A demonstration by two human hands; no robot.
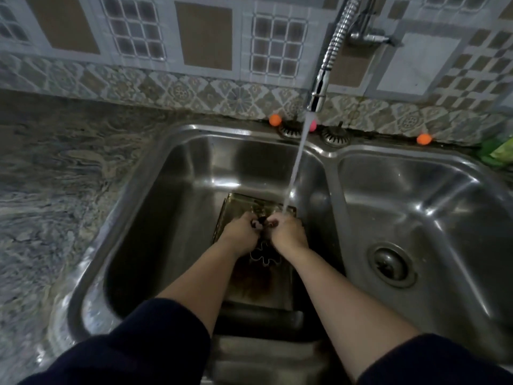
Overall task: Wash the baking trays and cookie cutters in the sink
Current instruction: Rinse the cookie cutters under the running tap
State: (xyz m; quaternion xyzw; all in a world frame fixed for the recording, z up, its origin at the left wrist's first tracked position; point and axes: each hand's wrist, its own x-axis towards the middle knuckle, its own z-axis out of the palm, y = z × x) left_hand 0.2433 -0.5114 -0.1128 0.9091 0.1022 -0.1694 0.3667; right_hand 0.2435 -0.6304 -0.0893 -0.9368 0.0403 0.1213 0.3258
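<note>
A brownish baking tray point(238, 202) lies on the floor of the left sink basin point(177, 190). My left hand point(241, 234) and my right hand point(288, 232) meet over the tray, both gripping a small dark cookie cutter point(259, 221) between the fingers. Water from the spring faucet point(319, 90) streams down onto my right hand. A flower-shaped metal cookie cutter point(262, 255) lies in the tray just below my wrists. Much of the tray is hidden by my forearms.
The right sink basin point(416, 207) has a round drain point(391, 263). Two strainer plugs point(334, 136) and orange balls point(274, 120) sit on the back ledge. A green packet point(497, 151) lies at the far right. Marbled counter point(55, 176) spreads left.
</note>
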